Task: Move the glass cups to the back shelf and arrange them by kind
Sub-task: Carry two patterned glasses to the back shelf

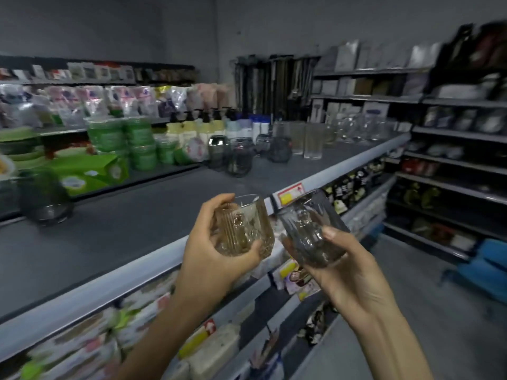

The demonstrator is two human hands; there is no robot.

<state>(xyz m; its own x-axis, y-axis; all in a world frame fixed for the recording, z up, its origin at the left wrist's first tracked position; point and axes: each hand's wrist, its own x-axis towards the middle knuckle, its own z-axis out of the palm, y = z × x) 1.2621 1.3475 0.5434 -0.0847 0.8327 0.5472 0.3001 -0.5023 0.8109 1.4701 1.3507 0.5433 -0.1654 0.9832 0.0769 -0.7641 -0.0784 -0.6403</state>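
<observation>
Now, left hand (pixel 208 260) gripping amber cup (pixel 245 229), right hand (pixel 349 274) gripping grey cup (pixel 310 224), both over shelf edge (pixel 109 283).

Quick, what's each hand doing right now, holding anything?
Left hand: grips an amber-tinted glass cup.
Right hand: grips a grey-tinted glass cup.

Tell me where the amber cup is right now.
In the head view, the amber cup is held in the left hand at centre frame, near the shelf edge, just left of the grey cup in the right hand.
</observation>
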